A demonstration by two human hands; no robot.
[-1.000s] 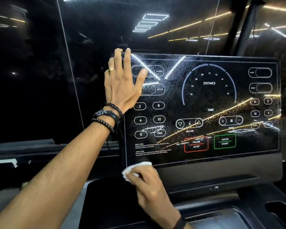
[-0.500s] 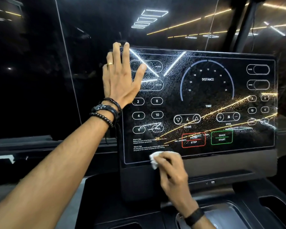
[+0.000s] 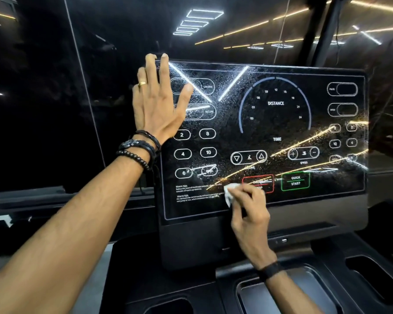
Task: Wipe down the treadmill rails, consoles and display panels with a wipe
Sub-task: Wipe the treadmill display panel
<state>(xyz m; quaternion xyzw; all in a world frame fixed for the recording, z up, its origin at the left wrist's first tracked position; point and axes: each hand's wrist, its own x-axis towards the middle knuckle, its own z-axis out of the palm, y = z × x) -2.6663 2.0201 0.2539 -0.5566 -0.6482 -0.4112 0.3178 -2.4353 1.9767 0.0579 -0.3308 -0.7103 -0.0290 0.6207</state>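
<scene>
The treadmill's black display panel [image 3: 277, 123] faces me, glossy, speckled with droplets and printed with white buttons and a distance dial. My left hand [image 3: 159, 105] lies flat with straight fingers against its upper left corner, fingertips over the top edge. My right hand [image 3: 250, 209] grips a small white wipe [image 3: 229, 193] and presses it on the lower part of the panel, just left of the red pause/stop button, which the fingers partly cover.
Below the panel lies the black console [image 3: 304, 236] with a recessed tray [image 3: 281, 293] and cup pockets [image 3: 377, 279] to the right. Dark glass with ceiling-light reflections stands behind. A dark ledge [image 3: 43, 200] runs along the left.
My right hand has carried the wipe up and to the right, from the panel's bottom edge onto the screen beside the red button. The left hand has kept its place.
</scene>
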